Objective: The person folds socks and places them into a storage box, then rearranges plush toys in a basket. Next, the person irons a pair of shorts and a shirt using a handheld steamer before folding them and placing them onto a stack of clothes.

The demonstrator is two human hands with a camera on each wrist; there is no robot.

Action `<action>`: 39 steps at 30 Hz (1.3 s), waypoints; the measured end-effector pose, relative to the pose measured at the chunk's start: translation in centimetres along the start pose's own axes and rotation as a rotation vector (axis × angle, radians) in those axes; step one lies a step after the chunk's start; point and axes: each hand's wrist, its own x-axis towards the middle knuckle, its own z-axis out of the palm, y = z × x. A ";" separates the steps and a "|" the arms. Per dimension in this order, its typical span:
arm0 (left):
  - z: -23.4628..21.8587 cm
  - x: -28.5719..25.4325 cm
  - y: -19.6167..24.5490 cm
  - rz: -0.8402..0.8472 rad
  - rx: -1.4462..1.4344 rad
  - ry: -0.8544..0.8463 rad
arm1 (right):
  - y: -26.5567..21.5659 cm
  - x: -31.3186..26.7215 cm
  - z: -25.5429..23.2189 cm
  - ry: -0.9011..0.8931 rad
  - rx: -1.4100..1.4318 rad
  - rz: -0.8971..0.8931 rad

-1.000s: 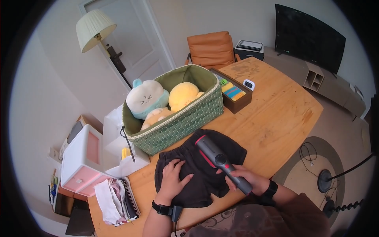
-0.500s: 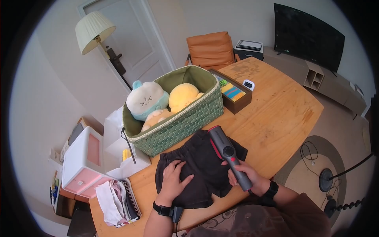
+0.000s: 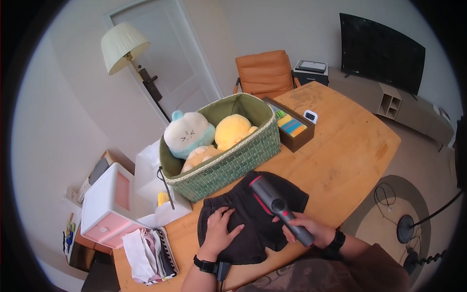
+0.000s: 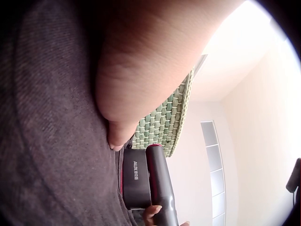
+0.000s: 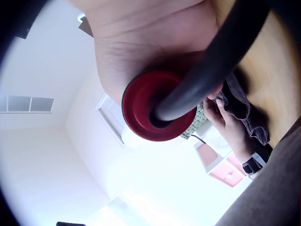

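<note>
A pair of black shorts (image 3: 255, 231) lies spread on the wooden table, waistband toward the green basket. My left hand (image 3: 221, 231) rests on the left part of the shorts with fingers spread; in the left wrist view its thumb (image 4: 120, 134) touches the cloth. In my right hand (image 3: 311, 228) is the handle of a grey and red handheld garment steamer (image 3: 270, 197), its head over the right part of the shorts. The left wrist view shows the steamer's head (image 4: 135, 179) right at the fabric. A black cord (image 5: 211, 66) leaves the red handle end in the right wrist view.
The woven green basket (image 3: 228, 168) holding plush toys stands behind the shorts, beside a brown box (image 3: 299, 141) of colourful items and a small white clock (image 3: 310, 117). Folded clothes (image 3: 148, 253) lie at the left, near a white and pink drawer unit (image 3: 109, 207).
The steamer slid right across the shorts, then back left, its head now nearer the middle. My left hand stayed on the cloth. The head view has shifted, so everything sits slightly lower.
</note>
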 end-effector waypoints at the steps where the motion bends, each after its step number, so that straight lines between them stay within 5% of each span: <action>1: 0.0 -0.1 -0.1 0.000 0.002 0.013 | 0.1 0.0 0.0 -0.007 -0.010 -0.002; 20: 0.6 -0.4 -1.2 0.041 0.004 0.030 | 0.0 -0.3 0.0 -0.132 -0.065 0.145; 25: 0.9 -0.6 -1.5 0.048 0.012 0.057 | 0.7 0.1 0.8 0.046 -0.038 0.016; 39: 1.5 -0.6 -2.1 0.057 0.009 0.042 | 2.7 1.5 -3.1 0.064 0.251 -0.148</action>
